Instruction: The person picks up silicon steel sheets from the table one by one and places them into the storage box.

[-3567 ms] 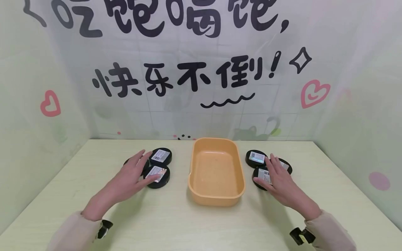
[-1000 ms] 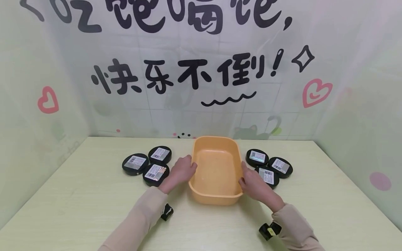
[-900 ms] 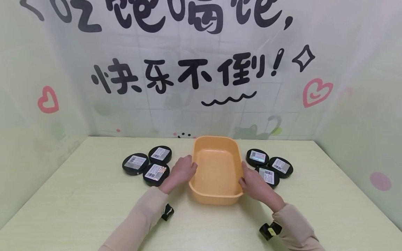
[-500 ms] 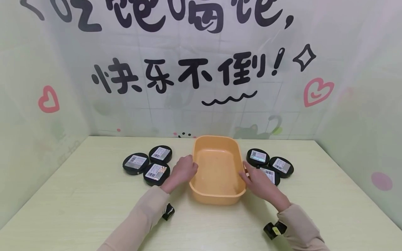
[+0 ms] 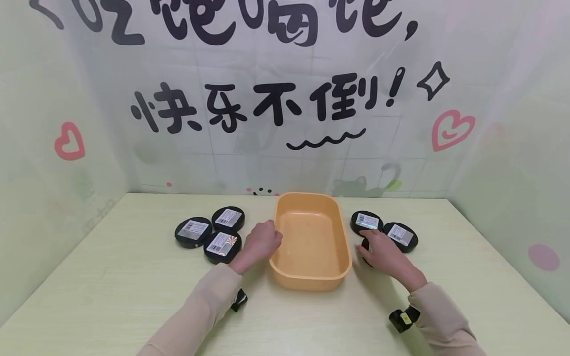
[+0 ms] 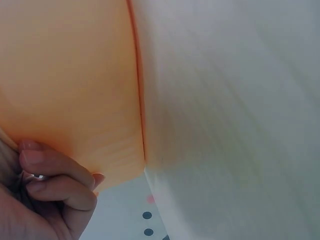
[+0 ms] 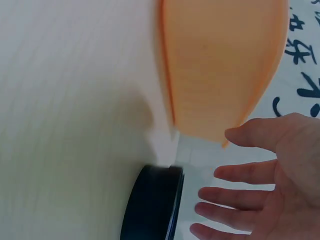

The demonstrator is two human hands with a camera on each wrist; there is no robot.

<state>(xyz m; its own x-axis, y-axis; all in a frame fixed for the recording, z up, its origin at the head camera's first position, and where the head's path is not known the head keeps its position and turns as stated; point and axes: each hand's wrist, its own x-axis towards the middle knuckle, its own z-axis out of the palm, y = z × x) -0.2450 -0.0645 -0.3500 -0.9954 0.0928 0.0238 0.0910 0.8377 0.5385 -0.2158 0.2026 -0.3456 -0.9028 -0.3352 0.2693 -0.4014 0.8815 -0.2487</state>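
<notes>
An orange plastic basin [image 5: 310, 285] stands in the middle of the table. My left hand [image 5: 261, 241] grips its left rim; in the left wrist view the curled fingers [image 6: 65, 167] lie against the outer wall. Off the basin's right side, my right hand [image 5: 387, 254] holds nothing. Its spread fingers [image 7: 240, 197] show in the right wrist view, beside a round black case [image 7: 152, 205]. In the head view this hand overlaps the front one of three black cases with white labels; the other two, a rear case [image 5: 367, 222] and a right case [image 5: 401, 237], show plainly.
Three more round black cases, a left one [image 5: 193, 232], a rear one [image 5: 228, 218] and a front one [image 5: 222, 246], lie left of the basin. The pale table [image 5: 285, 326] ends at a printed back wall [image 5: 249, 168], with side walls at both edges.
Earlier, both hands hovered over the black cases, then held the basin's two sides. Now the right hand has let go and moved right over the front case; the left has stayed.
</notes>
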